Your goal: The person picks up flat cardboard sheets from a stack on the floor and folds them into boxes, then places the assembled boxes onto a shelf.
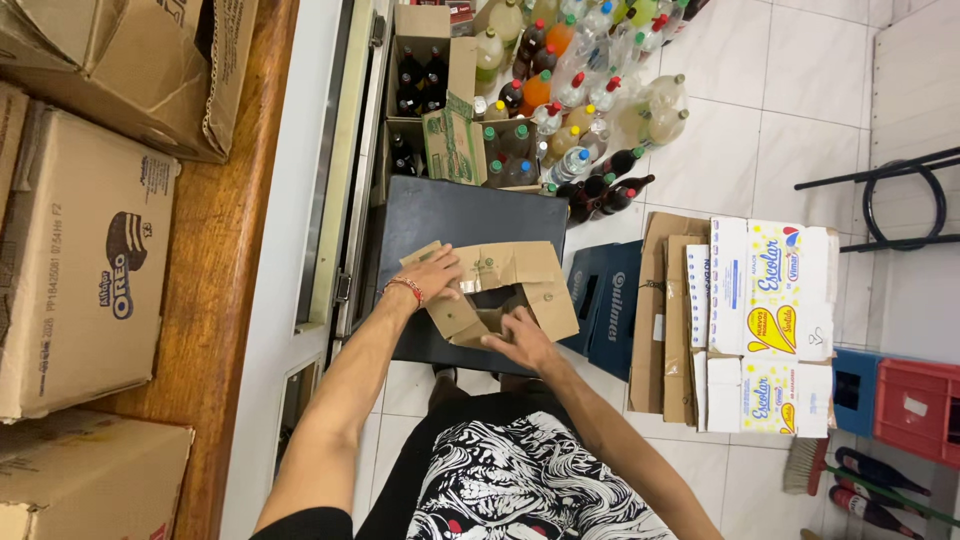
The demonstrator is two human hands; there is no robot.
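Seen from the head camera looking straight down, a small open brown cardboard box (505, 290) with its flaps spread sits on a dark, flat-topped rectangular surface (440, 215), right in front of the person. The left hand (432, 277), with a red bracelet (405, 288) at the wrist, lies palm down on the box's left flap, fingers stretched and pressing on the card rather than curled round it. The right hand (520, 338) rests at the box's near edge, fingers bent onto the lower flap and the rim of the opening; how firmly it grips cannot be told. To the left runs a wooden counter (215, 250) carrying large brown cardboard cartons (85, 260), one printed with a picture of a dark sandwich biscuit. Beyond the dark surface, on the white tiled floor (790, 120), stands a crowd of plastic and glass bottles (580, 90) with red, green and white caps, beside open cartons holding dark bottles (420, 75). To the right of the box a dark blue plastic crate (605, 305) stands on the floor, then flattened brown cardboard (660, 310) and white-and-yellow printed cartons (775, 325), and at the far right a red plastic crate (915, 410). The person wears a black-and-white patterned garment (510, 480).
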